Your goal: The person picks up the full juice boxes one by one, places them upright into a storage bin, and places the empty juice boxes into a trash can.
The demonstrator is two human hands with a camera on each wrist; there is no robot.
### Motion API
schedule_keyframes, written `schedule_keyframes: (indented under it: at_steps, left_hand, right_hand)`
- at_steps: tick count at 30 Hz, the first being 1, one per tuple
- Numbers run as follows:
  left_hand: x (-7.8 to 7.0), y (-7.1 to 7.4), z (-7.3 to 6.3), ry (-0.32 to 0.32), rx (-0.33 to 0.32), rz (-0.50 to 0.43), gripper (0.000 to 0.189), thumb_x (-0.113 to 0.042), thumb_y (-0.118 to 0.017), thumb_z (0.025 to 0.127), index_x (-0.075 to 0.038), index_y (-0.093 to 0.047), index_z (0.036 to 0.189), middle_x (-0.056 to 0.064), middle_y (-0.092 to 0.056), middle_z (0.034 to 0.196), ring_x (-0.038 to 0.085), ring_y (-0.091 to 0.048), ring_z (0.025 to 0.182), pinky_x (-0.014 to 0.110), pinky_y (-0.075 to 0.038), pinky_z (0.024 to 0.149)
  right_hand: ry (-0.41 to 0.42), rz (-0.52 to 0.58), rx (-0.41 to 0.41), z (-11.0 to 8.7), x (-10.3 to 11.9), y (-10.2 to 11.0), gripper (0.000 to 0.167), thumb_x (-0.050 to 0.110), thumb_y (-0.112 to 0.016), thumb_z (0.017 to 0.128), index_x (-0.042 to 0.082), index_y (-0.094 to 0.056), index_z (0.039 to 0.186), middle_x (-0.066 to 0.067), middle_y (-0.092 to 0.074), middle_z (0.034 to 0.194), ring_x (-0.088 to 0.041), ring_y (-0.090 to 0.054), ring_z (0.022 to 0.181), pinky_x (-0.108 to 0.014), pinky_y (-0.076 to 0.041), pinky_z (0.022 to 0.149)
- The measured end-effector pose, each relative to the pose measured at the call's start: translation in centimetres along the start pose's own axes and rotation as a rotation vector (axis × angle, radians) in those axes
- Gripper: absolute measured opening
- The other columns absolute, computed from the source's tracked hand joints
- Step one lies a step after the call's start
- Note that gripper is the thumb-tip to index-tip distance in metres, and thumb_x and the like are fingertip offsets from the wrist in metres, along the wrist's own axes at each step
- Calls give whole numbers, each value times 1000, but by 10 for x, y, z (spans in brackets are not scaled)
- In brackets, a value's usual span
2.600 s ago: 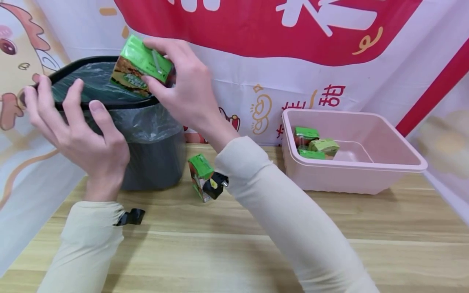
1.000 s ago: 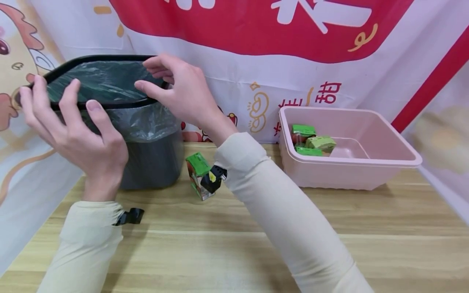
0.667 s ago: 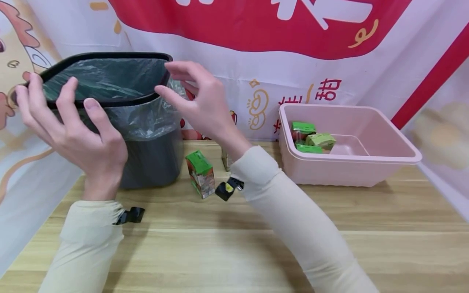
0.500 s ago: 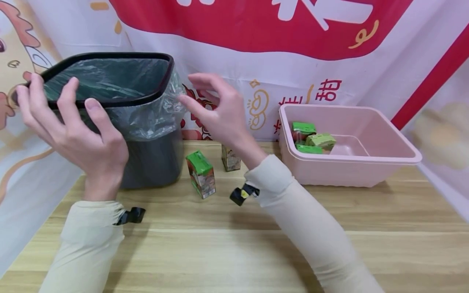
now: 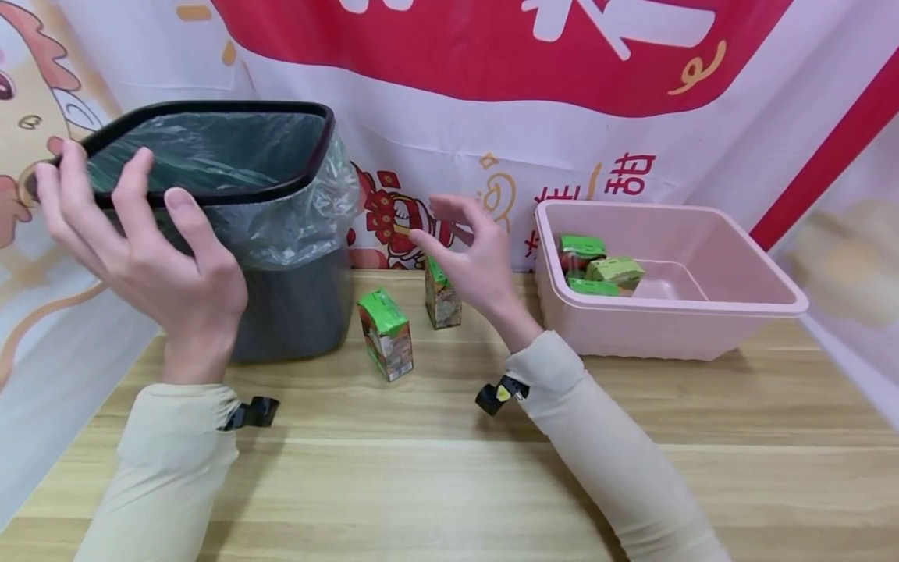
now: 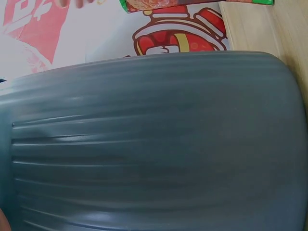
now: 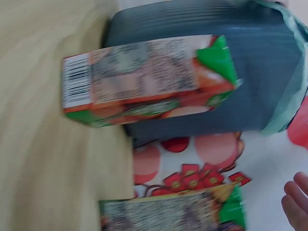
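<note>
Standing apart are a near box and a far box, both on the wood table. The right hand hangs just by the far box, thumb and fingers apart, holding nothing. Picking up the far box seems to be the step in hand. The next move likely calls for thumb on one side, fingers on the other. The left hand, fingers spread, rests at the rim of the gray bin. The bin's side is close to the near box; there looks to be more room toward the pink tub.
</note>
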State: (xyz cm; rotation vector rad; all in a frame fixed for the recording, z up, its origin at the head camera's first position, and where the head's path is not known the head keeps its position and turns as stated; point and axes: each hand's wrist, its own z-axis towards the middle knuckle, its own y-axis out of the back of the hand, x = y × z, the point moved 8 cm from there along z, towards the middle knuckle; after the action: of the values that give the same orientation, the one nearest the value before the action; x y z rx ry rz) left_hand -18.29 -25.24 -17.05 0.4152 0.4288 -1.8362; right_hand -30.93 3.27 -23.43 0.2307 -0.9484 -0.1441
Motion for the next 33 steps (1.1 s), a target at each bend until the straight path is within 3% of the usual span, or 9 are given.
schedule_keyframes:
  at_steps: [15,19,25,33]
  left_hand:
    - [-5,0,3,-8,-15,-13,39,-31,-52,98,-18,-74,127,11,-53,158,33,-33,155,33,-14,134]
    - [-2,1,3,-1,-12,-2,40,-32,-52,98,-17,-74,128,10,-53,158,33,-33,155,33,-14,134]
    - [3,1,1,-1,-4,12,41,-34,-52,98,-16,-73,129,9,-53,158,31,-33,155,34,-14,134]
    - [7,0,0,-2,3,19,43,-36,-52,99,-17,-73,130,8,-52,159,30,-33,155,34,-15,134]
  right_hand:
    - [-162,-209,90,-8,-45,-3,68,34,-88,88,11,-61,145,-8,-62,148,-33,-61,135,-47,-51,114]
    - [-206,-240,133,-12,-52,-5,71,37,-88,87,14,-59,147,-8,-59,150,-31,-62,132,-49,-53,111]
    - [-250,-262,162,-17,-60,-9,68,35,-89,87,17,-60,146,-7,-62,141,-26,-64,124,-46,-55,106]
    - [-246,-303,160,-21,-62,-8,56,23,-85,90,18,-64,142,-9,-60,138,-27,-61,123,-45,-54,104]
